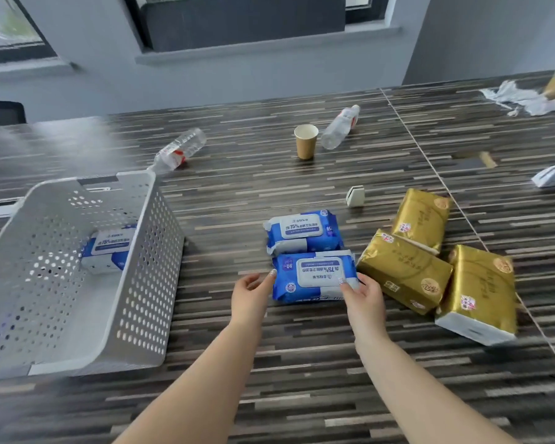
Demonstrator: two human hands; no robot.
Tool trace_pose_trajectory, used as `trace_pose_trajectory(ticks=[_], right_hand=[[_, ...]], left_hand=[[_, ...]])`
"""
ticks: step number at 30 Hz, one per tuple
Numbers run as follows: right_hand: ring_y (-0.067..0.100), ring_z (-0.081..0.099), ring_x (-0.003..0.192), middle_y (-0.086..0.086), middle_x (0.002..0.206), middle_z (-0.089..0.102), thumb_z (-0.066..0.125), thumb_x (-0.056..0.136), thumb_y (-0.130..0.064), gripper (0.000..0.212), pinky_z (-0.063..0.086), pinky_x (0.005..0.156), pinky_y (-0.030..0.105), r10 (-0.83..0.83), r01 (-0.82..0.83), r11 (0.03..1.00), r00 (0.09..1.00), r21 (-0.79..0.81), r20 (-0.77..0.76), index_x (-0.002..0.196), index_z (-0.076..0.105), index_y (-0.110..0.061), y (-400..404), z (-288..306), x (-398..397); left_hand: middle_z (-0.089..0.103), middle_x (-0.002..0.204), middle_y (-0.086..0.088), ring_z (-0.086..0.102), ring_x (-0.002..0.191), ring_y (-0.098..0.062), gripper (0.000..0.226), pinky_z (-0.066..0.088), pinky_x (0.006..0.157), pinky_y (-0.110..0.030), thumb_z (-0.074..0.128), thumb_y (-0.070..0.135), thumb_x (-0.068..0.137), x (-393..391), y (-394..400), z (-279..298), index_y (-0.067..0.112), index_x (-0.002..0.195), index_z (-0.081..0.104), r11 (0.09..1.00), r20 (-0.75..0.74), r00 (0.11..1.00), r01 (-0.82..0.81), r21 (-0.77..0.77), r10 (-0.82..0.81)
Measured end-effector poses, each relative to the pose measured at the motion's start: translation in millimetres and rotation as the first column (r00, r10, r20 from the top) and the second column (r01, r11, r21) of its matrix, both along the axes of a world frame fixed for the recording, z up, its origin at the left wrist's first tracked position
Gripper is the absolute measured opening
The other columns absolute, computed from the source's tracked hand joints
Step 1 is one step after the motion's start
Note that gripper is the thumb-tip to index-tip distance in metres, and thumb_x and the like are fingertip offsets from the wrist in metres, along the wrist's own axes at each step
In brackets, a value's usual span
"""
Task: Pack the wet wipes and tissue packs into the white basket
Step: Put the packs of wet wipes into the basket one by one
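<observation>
The nearer wipes pack (314, 277) is taken from two sides: the right hand (362, 302) holds its near right corner with the thumb on top, while the left hand (253, 294) is spread wide at its left edge, one fingertip just touching. Probably both sides are used because the pack is soft. A second wipes pack (303, 233) lies just beyond the grip, three gold tissue packs (404, 270) to its right. The white basket (154, 251), far left on the surface (302, 363), already contains one pack (109, 246).
</observation>
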State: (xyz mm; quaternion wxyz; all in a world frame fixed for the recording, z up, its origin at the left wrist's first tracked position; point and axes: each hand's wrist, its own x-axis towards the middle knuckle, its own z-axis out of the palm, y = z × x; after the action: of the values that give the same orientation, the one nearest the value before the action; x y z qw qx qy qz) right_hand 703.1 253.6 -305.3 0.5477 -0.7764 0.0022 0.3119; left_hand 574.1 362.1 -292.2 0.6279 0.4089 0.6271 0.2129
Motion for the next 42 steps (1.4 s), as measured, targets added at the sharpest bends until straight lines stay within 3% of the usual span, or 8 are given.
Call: trace_pose_trajectory(ticks=[9,14,21,27,31,35,39,42], right_hand=[[0.024,0.050,0.125,0.006,0.140,0.050,0.060,0.090,-0.029,0.056,0.043,0.094,0.036,0.070,-0.085,0.990,0.990,-0.117,-0.124,0.141,0.040,-0.015,-2.2,-35.1,41.6],[0.015,0.053,0.105,0.004,0.132,0.056,0.062,0.089,-0.033,0.054,0.042,0.081,0.030,0.160,-0.183,0.972,0.974,-0.146,-0.158,0.137,0.043,-0.018,15.0,-43.2,51.0],[0.020,0.058,0.111,0.003,0.129,0.058,0.070,0.082,-0.035,0.058,0.050,0.083,0.034,0.120,-0.133,0.976,0.989,-0.171,-0.086,0.131,0.045,-0.019,15.1,-50.6,43.5],[0.011,0.056,0.102,-0.003,0.121,0.056,0.072,0.081,-0.029,0.058,0.051,0.068,0.022,0.129,-0.130,0.991,0.991,-0.024,-0.037,0.131,0.043,-0.021,2.2,-41.1,33.0],[0.020,0.061,0.112,0.000,0.125,0.058,0.075,0.077,-0.025,0.055,0.056,0.087,0.046,0.232,-0.224,0.969,0.971,0.107,-0.064,0.123,0.046,-0.029,3.5,-21.4,30.5],[0.020,0.060,0.112,0.002,0.131,0.053,0.075,0.077,-0.015,0.073,0.056,0.086,0.047,0.262,-0.238,0.933,0.963,0.270,-0.056,0.136,0.037,-0.031,12.0,3.8,19.2],[0.022,0.059,0.114,0.002,0.133,0.051,0.074,0.078,-0.014,0.092,0.052,0.091,0.051,0.172,-0.072,0.904,0.964,0.421,-0.204,0.147,0.017,-0.039,21.1,26.9,1.9],[0.024,0.065,0.105,0.006,0.125,0.062,0.071,0.081,-0.014,0.072,0.056,0.082,0.045,0.259,-0.076,0.877,0.906,0.475,-0.334,0.141,0.034,-0.026,19.5,34.9,-24.7]], left_hand=[[0.053,0.137,-0.006,0.056,0.109,-0.019,0.073,0.048,0.092,-0.036,0.070,0.036,0.084,32.0,5.1,-33.4,0.017,0.145,0.033,0.991,-0.125,0.984,0.116,-0.070,-0.124],[0.063,0.123,-0.001,0.063,0.103,-0.017,0.062,0.052,0.093,-0.038,0.072,0.035,0.082,43.3,16.0,-55.3,0.019,0.136,0.046,0.976,-0.075,0.986,0.135,-0.171,-0.149],[0.067,0.119,-0.005,0.066,0.103,-0.021,0.055,0.054,0.093,-0.043,0.078,0.025,0.076,44.1,15.9,-65.9,0.015,0.125,0.054,0.986,-0.013,0.994,0.109,-0.126,-0.112],[0.063,0.123,-0.008,0.069,0.101,-0.025,0.070,0.057,0.085,-0.048,0.080,0.018,0.073,20.2,7.8,-56.0,0.015,0.132,0.045,0.979,0.125,0.991,0.077,-0.190,-0.054],[0.070,0.116,-0.009,0.070,0.099,-0.028,0.061,0.059,0.077,-0.041,0.077,0.021,0.075,-1.0,-0.7,-35.2,0.014,0.129,0.050,0.973,0.284,0.957,0.116,-0.200,-0.056],[0.072,0.114,-0.013,0.072,0.095,-0.028,0.050,0.059,0.068,-0.037,0.069,0.015,0.077,-19.5,-15.3,-15.9,0.014,0.126,0.057,0.966,0.494,0.869,0.159,-0.203,-0.040],[0.069,0.119,-0.013,0.069,0.102,-0.029,0.054,0.059,0.075,-0.038,0.071,0.014,0.077,-27.9,-30.7,0.0,0.016,0.129,0.057,0.991,0.576,0.818,0.083,-0.105,-0.008],[0.071,0.116,-0.012,0.070,0.097,-0.027,0.052,0.053,0.074,-0.037,0.073,0.016,0.077,-33.4,-45.3,11.9,0.018,0.127,0.059,0.997,0.565,0.823,0.079,-0.009,-0.061]])
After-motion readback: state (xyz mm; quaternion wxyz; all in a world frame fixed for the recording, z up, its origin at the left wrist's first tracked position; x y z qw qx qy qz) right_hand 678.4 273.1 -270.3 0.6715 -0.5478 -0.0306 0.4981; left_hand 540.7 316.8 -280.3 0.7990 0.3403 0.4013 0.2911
